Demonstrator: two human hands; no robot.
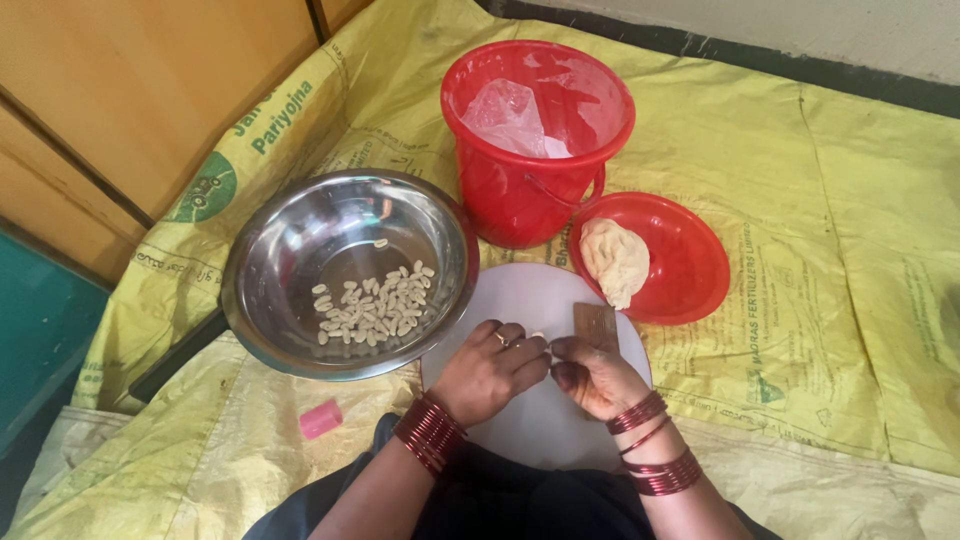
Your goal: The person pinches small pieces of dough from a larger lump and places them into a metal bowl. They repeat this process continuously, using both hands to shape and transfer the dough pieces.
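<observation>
While over white round board [520, 300]: left hand [487, 372] and right hand [592, 376] both pinched shut on small dough piece [538, 337]; beside steel bowl [260, 300] of shaped pieces [372, 305].

We cannot make out what sits between the fingertips of the left hand [490, 368] and the right hand [592, 378]; it is too small and mostly covered. Both hands hide the middle of the white round board [520, 300], and its near edge disappears under the dark clothing. The small brown comb-like piece [596, 324] on that board is partly behind the right hand. The board also covers the near rim of the red lid [690, 262].
</observation>
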